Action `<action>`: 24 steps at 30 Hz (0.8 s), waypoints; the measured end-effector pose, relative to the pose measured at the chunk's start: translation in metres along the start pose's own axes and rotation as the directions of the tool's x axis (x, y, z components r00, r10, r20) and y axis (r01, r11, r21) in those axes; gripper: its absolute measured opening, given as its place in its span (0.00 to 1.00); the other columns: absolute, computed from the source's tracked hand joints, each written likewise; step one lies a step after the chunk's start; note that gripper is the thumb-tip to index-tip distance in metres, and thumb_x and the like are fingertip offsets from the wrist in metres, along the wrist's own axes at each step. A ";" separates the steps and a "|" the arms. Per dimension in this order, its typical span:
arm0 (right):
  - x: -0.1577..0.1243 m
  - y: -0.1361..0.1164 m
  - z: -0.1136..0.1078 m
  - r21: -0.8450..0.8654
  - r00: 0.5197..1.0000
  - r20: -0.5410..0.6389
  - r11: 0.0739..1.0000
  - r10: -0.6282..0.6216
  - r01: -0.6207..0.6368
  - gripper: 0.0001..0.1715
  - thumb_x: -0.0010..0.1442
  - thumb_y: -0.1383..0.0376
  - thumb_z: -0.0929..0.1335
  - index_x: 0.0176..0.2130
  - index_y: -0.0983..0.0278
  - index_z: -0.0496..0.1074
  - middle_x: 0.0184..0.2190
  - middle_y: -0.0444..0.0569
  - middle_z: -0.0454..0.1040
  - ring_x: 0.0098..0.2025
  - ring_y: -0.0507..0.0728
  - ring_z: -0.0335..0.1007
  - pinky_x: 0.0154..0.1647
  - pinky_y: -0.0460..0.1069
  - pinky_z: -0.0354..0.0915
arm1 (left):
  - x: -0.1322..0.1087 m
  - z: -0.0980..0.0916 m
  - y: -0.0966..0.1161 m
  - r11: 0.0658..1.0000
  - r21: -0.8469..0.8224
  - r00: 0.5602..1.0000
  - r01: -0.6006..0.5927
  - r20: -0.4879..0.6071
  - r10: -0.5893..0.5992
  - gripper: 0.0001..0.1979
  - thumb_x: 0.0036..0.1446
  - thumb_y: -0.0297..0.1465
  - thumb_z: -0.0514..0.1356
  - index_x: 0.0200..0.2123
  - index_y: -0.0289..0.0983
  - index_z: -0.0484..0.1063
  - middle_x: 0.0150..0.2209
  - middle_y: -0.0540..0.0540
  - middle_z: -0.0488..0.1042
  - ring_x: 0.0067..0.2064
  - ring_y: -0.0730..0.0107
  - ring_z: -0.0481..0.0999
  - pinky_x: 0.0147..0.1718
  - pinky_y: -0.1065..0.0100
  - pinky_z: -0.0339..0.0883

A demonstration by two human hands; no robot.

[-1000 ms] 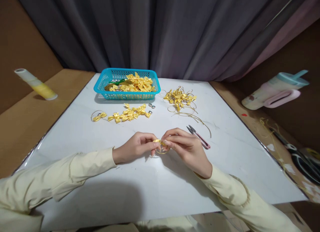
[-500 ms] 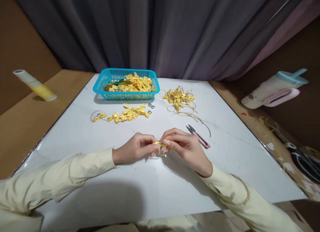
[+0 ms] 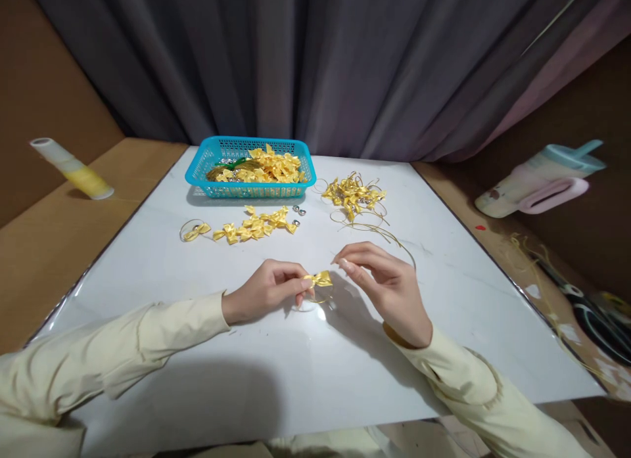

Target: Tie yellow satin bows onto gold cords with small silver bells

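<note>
My left hand (image 3: 276, 287) pinches one end of a yellow satin bow (image 3: 321, 279) between thumb and fingers, just above the white tabletop. A thin golden cord loop (image 3: 323, 300) hangs below the bow. To the right, apart from the bow, my right hand (image 3: 382, 280) is raised with thumb and fingertips drawn close together. Whether a fine thread sits in those fingertips is too small to tell. The pink-handled thread snips are hidden behind this hand.
A blue basket (image 3: 251, 190) of yellow bows stands at the back. Several loose bows (image 3: 256, 227) lie before it, with a pile of corded bows (image 3: 352, 194) to the right. A thread cone (image 3: 73, 170), a tumbler (image 3: 537, 179) and black-handled scissors (image 3: 596, 320) flank the table.
My right hand has let go of the bow and moved right and slightly up, covering the thread snips. My left hand still holds the bow in nearly the same place.
</note>
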State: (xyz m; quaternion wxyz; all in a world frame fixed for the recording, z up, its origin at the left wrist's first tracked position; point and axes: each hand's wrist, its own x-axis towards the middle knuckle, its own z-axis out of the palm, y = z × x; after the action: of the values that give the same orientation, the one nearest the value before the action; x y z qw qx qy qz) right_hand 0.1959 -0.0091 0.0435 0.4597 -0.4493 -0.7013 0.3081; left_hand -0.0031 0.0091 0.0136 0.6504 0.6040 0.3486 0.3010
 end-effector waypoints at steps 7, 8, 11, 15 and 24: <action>-0.006 -0.016 -0.009 0.068 0.988 0.149 0.996 0.044 -0.054 0.09 0.58 0.64 0.66 0.30 0.63 0.76 0.21 0.46 0.75 0.21 0.51 0.66 0.24 0.47 0.63 | 0.003 -0.001 -0.002 0.992 -0.108 0.997 0.058 -0.043 -0.063 0.12 0.52 0.35 0.59 0.25 0.31 0.73 0.21 0.48 0.70 0.23 0.76 0.66 0.23 0.74 0.58; -0.006 -0.018 -0.009 0.073 0.981 0.190 0.996 0.035 -0.050 0.09 0.58 0.65 0.66 0.30 0.63 0.76 0.22 0.46 0.76 0.21 0.51 0.66 0.25 0.47 0.63 | 0.003 -0.001 -0.003 0.990 -0.123 0.996 0.066 -0.043 -0.072 0.12 0.52 0.35 0.59 0.25 0.31 0.73 0.21 0.49 0.70 0.23 0.77 0.66 0.23 0.74 0.57; -0.005 -0.019 -0.011 0.004 0.980 0.190 0.998 -0.056 0.056 0.09 0.58 0.67 0.66 0.30 0.61 0.76 0.24 0.45 0.76 0.28 0.53 0.69 0.34 0.51 0.62 | 0.003 -0.001 -0.004 0.987 -0.143 0.996 0.076 -0.038 -0.082 0.11 0.52 0.35 0.59 0.25 0.31 0.73 0.20 0.49 0.70 0.23 0.77 0.65 0.23 0.74 0.55; -0.005 -0.017 -0.011 -0.273 0.961 0.179 0.928 -0.211 0.255 0.08 0.57 0.68 0.66 0.28 0.60 0.74 0.23 0.45 0.74 0.39 0.59 0.67 0.45 0.58 0.52 | 0.004 -0.002 -0.004 0.983 -0.163 0.994 0.088 -0.053 -0.097 0.12 0.52 0.35 0.59 0.25 0.31 0.73 0.19 0.50 0.69 0.21 0.79 0.61 0.21 0.74 0.51; -0.012 -0.010 0.006 -0.475 0.931 0.237 0.803 -0.276 0.359 0.07 0.55 0.72 0.64 0.26 0.63 0.69 0.19 0.44 0.69 0.43 0.59 0.67 0.48 0.58 0.44 | 0.005 -0.002 -0.005 0.977 -0.203 0.995 0.063 -0.057 -0.076 0.11 0.52 0.34 0.59 0.24 0.32 0.72 0.18 0.49 0.69 0.20 0.79 0.59 0.21 0.73 0.48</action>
State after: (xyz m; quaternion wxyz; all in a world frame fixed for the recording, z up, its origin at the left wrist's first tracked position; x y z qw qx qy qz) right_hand 0.1893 -0.0237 0.0451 0.3129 -0.4050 -0.8567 0.0639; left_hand -0.0018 0.0133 0.0082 0.7069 0.5124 0.3581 0.3309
